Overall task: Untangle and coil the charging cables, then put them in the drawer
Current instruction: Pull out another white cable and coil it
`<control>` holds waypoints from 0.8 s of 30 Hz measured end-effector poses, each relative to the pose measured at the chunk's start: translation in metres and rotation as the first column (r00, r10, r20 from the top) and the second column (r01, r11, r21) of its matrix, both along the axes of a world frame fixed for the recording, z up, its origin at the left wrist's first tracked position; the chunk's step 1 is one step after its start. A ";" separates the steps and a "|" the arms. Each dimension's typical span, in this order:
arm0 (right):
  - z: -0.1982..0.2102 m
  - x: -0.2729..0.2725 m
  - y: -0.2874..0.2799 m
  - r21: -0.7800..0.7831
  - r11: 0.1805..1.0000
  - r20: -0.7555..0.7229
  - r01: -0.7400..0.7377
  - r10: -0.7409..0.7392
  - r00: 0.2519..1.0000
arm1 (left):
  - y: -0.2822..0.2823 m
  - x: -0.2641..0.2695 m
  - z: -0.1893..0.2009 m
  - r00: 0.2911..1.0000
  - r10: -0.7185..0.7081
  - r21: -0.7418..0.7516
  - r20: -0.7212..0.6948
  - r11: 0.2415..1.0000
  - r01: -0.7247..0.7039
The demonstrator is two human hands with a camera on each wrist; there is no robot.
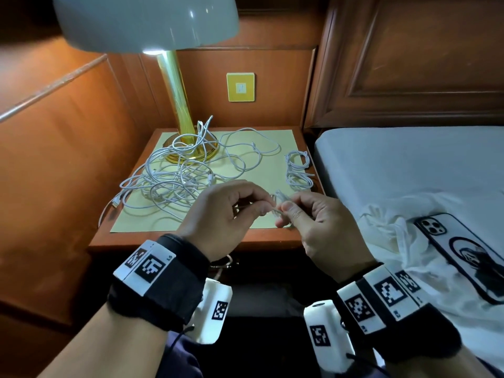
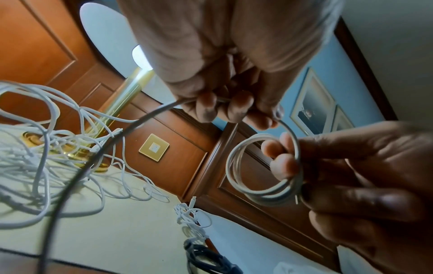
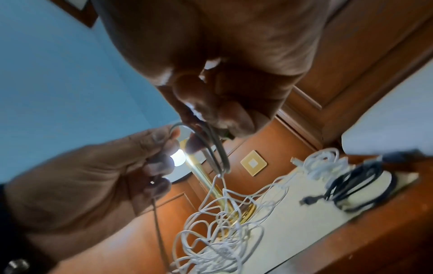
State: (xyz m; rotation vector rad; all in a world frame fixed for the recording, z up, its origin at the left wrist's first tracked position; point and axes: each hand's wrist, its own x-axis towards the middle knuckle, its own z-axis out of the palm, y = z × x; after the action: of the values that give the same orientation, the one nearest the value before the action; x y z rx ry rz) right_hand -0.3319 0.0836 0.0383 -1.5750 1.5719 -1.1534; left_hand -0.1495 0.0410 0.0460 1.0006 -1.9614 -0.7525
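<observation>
While the right hand (image 2: 365, 185) pinches a small white coil (image 2: 264, 170) of a few loops between thumb and fingers, the left hand (image 2: 225, 77) pinches the free run of the same cable (image 2: 131, 128) and feeds it toward the coil, both held in the air over the front edge of the nightstand (image 1: 196, 241). Main risk, as I read it: that free run trails down into the white tangle (image 1: 174, 175) piled round the lamp base (image 1: 191, 152), so if it's snagged in there, pulling more length drags the whole knot forward, or tightens it. Second risk: the coil is only held at one side, loops look springy, so a loosened pinch lets them fan open and the winding is lost. Third: a loop hooked on the lamp could tug it; can't tell from these views whether any cable actually wraps the stem. Two white bundles (image 1: 298, 170) already sit at the nightstand's right edge, near the bed (image 1: 409, 165), with a coiled black cable (image 3: 360, 185) beside them; a sweeping wrist could knock them off. Drawer isn't clearly visible below the top, so no cable is confirmed stowed yet.
</observation>
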 end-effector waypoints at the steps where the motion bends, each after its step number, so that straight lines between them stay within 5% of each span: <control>1: 0.000 0.001 0.000 0.040 0.999 0.081 -0.028 0.025 0.996 | 0.000 0.000 0.000 0.999 0.004 0.019 -0.033 1.000 -0.004; 4: 0.005 0.003 0.000 0.141 0.981 0.354 -0.137 0.080 0.932 | -0.001 0.001 0.000 0.992 0.038 0.039 -0.121 0.999 -0.034; 12: 0.016 0.003 0.002 0.264 0.922 0.611 -0.282 0.067 0.789 | -0.003 -0.004 0.000 0.982 0.094 0.095 -0.161 0.992 -0.079; 24: 0.009 0.011 -0.002 0.263 0.931 0.489 -0.254 0.099 0.867 | -0.003 -0.007 0.004 0.971 0.190 0.082 -0.144 0.980 -0.180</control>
State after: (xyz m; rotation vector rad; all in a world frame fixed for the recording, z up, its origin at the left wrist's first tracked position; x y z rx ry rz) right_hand -0.3211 0.0821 0.0473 -1.0951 1.1873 -1.0181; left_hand -0.1565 0.0381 0.0500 1.1170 -1.6960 -0.7712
